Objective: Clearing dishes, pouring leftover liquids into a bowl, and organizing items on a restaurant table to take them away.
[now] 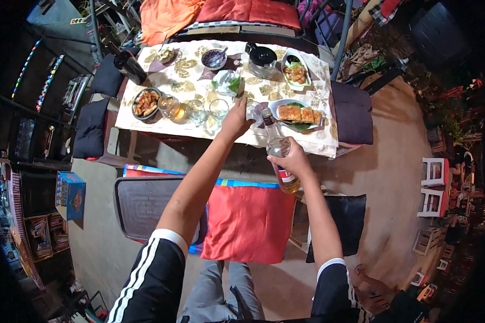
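My right hand (292, 158) grips a clear glass bottle (277, 144) round its middle, with amber liquid low inside. The bottle is tilted, its dark-capped or dark-banded neck pointing away toward the table. Beside that neck, my left hand (237, 120) is closed around a clear drinking glass (254, 111) at the table's near edge. To its left stand a clear glass (219, 109), another glass (195, 112) and a round glass with amber liquid (169, 106). Right of the bottle neck is an oval plate of golden slices (302, 113) on green leaves.
The patterned tablecloth (145, 125) also carries a bowl of food (146, 103), a blue patterned bowl (214, 59), a black-lidded glass pot (262, 58) and a leaf-lined plate (296, 74). A dark bottle (129, 67) stands far left. A red-cushioned bench (248, 223) lies between me and the table.
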Tool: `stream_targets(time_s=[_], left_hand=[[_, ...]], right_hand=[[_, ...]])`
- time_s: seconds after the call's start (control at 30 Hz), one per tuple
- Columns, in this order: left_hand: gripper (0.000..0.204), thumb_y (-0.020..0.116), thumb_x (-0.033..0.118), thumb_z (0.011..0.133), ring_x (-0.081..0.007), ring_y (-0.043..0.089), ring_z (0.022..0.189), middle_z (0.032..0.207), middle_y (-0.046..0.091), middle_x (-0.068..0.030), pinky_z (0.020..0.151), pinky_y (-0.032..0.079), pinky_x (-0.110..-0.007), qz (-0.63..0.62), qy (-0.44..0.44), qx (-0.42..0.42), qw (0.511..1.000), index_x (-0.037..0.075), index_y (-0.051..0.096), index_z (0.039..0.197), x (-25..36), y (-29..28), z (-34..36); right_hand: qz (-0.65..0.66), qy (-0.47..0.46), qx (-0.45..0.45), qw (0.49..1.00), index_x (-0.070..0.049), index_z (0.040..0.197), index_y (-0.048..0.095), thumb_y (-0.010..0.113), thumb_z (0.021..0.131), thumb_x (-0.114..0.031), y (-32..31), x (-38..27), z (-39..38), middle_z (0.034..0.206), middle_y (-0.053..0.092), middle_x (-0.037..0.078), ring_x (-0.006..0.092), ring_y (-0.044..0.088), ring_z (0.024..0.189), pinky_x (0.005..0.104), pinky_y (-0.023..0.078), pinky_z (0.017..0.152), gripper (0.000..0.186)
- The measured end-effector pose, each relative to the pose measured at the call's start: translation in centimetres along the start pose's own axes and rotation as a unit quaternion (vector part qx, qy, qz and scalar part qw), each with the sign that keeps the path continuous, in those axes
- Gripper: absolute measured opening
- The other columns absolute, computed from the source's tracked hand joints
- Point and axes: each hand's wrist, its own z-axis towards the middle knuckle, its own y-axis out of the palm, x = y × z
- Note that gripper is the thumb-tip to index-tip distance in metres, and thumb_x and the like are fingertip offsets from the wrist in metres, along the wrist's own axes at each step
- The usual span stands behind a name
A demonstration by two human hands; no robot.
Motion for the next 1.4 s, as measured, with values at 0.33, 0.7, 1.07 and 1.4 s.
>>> stream_targets(time_s=[0.33, 0.7, 1.07, 1.4], left_hand=[[0.077, 0.079, 0.016, 0.073, -0.0416, 0.053, 0.116, 0.137, 0.047, -0.0213, 0.093, 0.048, -0.044, 0.054, -0.004, -0.092, 0.994, -0.001, 0.040, 0.137, -0.8, 1.1, 2.3], [0.066, 0.080, 0.010, 0.068, -0.0412, 0.061, 0.101, 0.122, 0.055, -0.0189, 0.076, 0.052, -0.049, 0.078, 0.023, -0.070, 0.994, 0.003, 0.046, 0.124, -1.1, 1.3, 2.2], [0.073, 0.081, 0.009, 0.067, -0.0421, 0.059, 0.105, 0.128, 0.054, -0.0175, 0.082, 0.050, -0.049, 0.040, 0.001, -0.070, 0.997, 0.005, 0.046, 0.131, -1.5, 1.7, 2.5], [0.072, 0.080, 0.006, 0.067, -0.0410, 0.058, 0.109, 0.131, 0.052, -0.0171, 0.089, 0.050, -0.044, 0.047, -0.039, -0.095, 0.994, 0.003, 0.048, 0.132, -0.5, 1.2, 2.5]], right_hand=[[-0.039, 0.051, -0.061, 0.996, 0.004, 0.115, 0.056, 0.086, 0.063, -0.034, -0.4, 2.5, 4.4, 0.108, 0.067, 0.021, 0.0306, 0.065, 0.102, 0.0379, 0.050, 0.089, 0.071], [-0.092, 0.052, -0.099, 0.989, 0.009, 0.116, 0.055, 0.085, 0.060, -0.042, -0.5, 4.6, 6.0, 0.110, 0.065, 0.026, 0.0351, 0.064, 0.105, 0.0385, 0.049, 0.092, 0.081], [-0.141, 0.048, -0.129, 0.981, 0.008, 0.112, 0.058, 0.086, 0.060, -0.040, -2.1, 2.5, 6.6, 0.108, 0.065, 0.027, 0.0350, 0.064, 0.103, 0.0388, 0.050, 0.090, 0.077], [-0.176, 0.025, -0.141, 0.974, 0.004, 0.100, 0.066, 0.083, 0.059, -0.040, -4.0, -0.1, 7.0, 0.099, 0.068, 0.025, 0.0361, 0.066, 0.093, 0.0401, 0.052, 0.083, 0.062]])
